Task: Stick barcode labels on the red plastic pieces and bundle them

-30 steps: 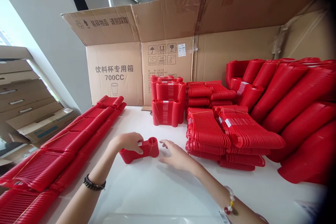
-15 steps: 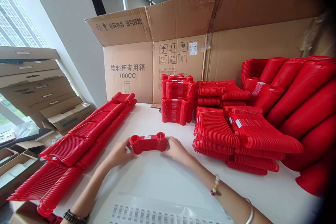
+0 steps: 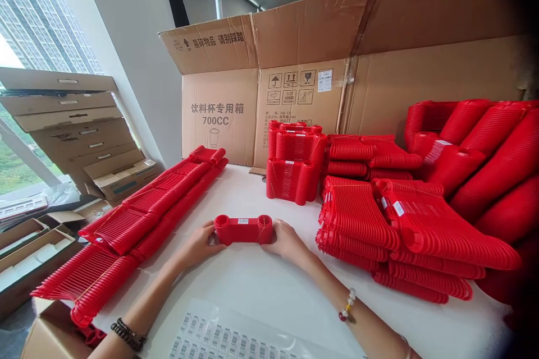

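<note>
A banded stack of red plastic pieces [image 3: 243, 231] stands on the white table, its two rounded ends hollow at the top. A small barcode label is stuck on its upper face, and a thin rubber band crosses its right end. My left hand [image 3: 202, 245] grips the left end, thumb toward me. Around the right end my right hand [image 3: 286, 239] is closed in the same way; its far fingers are partly hidden. Nearer to me lies a sheet of barcode stickers [image 3: 231, 342] in clear backing.
Long rows of red banded stacks [image 3: 147, 202] run along the left table edge. Further red stacks [image 3: 290, 179] stand behind, with bigger piles [image 3: 362, 219] at right. A cardboard box wall [image 3: 223, 90] closes off the back. Brown cartons [image 3: 80, 134] are piled at far left.
The view has swung slightly left, so everything appears shifted to the right. Both hands keep hold of the same red stack, which now sits a little straighter.
</note>
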`<state>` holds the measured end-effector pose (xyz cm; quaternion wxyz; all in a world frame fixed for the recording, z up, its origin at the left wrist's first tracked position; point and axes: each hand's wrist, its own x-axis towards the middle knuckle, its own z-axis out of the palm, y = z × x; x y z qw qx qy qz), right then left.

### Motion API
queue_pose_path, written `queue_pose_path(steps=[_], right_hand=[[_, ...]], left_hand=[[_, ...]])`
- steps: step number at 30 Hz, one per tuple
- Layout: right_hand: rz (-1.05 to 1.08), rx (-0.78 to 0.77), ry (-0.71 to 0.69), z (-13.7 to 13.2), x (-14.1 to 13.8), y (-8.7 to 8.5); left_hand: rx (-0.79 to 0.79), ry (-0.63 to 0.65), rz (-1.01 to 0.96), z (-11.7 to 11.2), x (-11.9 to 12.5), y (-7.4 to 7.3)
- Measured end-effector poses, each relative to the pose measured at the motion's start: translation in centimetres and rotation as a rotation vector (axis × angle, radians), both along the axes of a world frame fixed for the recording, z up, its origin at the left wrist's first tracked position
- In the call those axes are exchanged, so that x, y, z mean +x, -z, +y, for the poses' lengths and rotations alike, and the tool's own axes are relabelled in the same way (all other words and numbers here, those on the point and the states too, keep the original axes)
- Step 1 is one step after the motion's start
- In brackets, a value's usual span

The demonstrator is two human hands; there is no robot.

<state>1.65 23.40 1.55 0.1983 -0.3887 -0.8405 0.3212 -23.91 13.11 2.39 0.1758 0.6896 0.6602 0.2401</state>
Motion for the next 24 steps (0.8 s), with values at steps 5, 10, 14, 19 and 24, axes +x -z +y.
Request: queue_pose_path(steps=[5,10,14,19,24], right_hand=[[-0.018,0.016,-0.017,0.1,0.0,0.4],[-0.025,0.017,-0.004,-0.1,0.1,0.1],[-0.048,0.037,-0.023,-0.4,0.2,-0.6],[-0.042,0.017,-0.025,-0.5,0.3,-0.9],[-0.005,-0.011,-0.022,-1.1,0.2,-2.1]], left_hand=[[0.015,-0.009,-0.005,0.3,0.0,0.2],[-0.020,0.007,-0.092,0.7,-0.8,0.6],[-0.005,0.031,-0.113,0.8,-0.7,0.6],[-0.018,0.042,-0.090,0.7,-0.1,0.6],[0.011,0.028,-0.100,0.4,-0.2,0.1]])
